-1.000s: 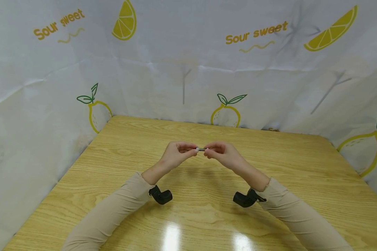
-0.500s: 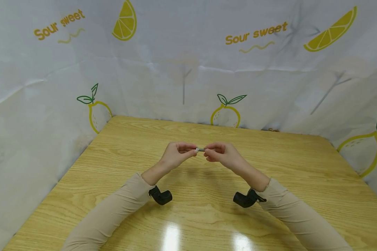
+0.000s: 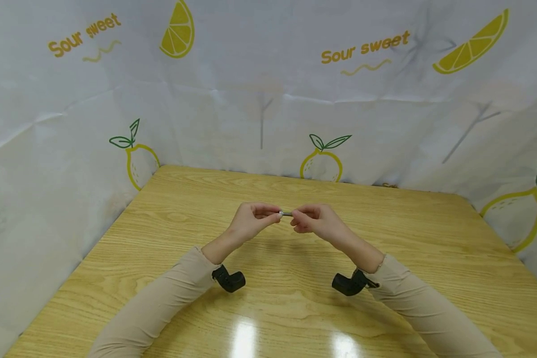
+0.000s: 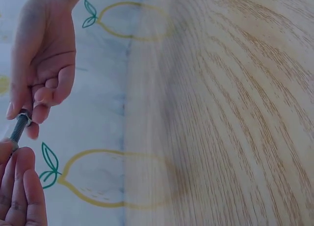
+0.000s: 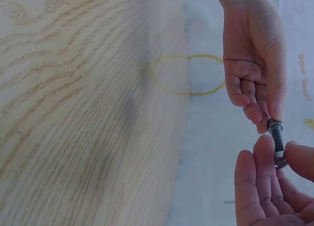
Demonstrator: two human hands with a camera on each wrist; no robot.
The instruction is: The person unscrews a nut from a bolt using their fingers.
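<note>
A metal bolt (image 5: 278, 140) with a threaded shank is held level above the table between both hands in the head view. My left hand (image 3: 252, 219) pinches its left end between thumb and fingertips, where a wider collar shows and the rest is hidden by the fingers. At the other end sits a small hex nut (image 5: 280, 162), with the thumb and index finger of my right hand (image 3: 319, 221) on either side of it. The left wrist view shows the right hand reaching down from the top and the left hand at the lower left, threads bare between them.
Below the hands spreads a wood-grain table (image 3: 197, 199). A white cloth (image 3: 232, 119) printed with lemons hangs behind it and along the sides. Black camera mounts (image 3: 229, 281) hang under both wrists, close over the tabletop.
The right thumb and fingers have shifted slightly at the bolt's right end, with the thumb now a little higher. The left hand and the bolt stay in place.
</note>
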